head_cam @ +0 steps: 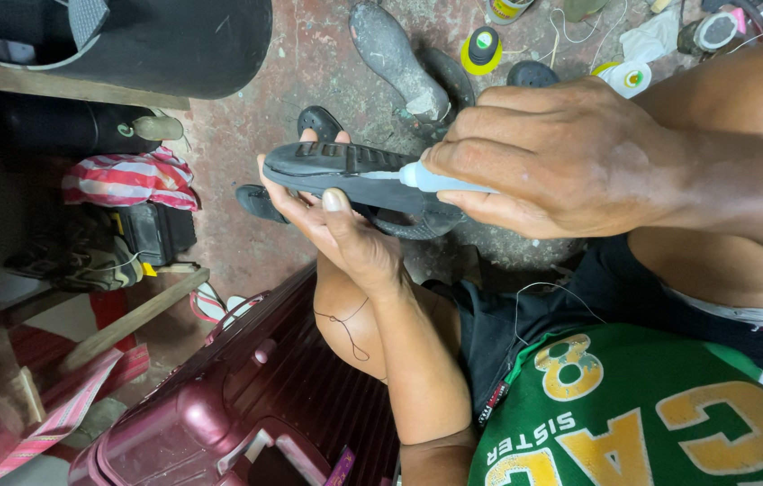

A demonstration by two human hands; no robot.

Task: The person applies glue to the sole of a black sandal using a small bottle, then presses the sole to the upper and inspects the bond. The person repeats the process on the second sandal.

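Two hands, one black sandal (345,175) gripped by L hand (345,238), one glue tube (440,180) clenched in R hand (561,162).

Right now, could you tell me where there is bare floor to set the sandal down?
Bare concrete floor lies between the striped cloth and the grey shoe form. The top right around the glue pots is crowded; the maroon suitcase fills the bottom left.

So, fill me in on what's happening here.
A seated person holds a black sandal sole-up in the left hand, above the knee. The right hand grips a small pale tube with its tip against the sandal's sole. A maroon suitcase lies by the leg. On the reddish floor beyond lie another worn shoe and a few small pots and lids.
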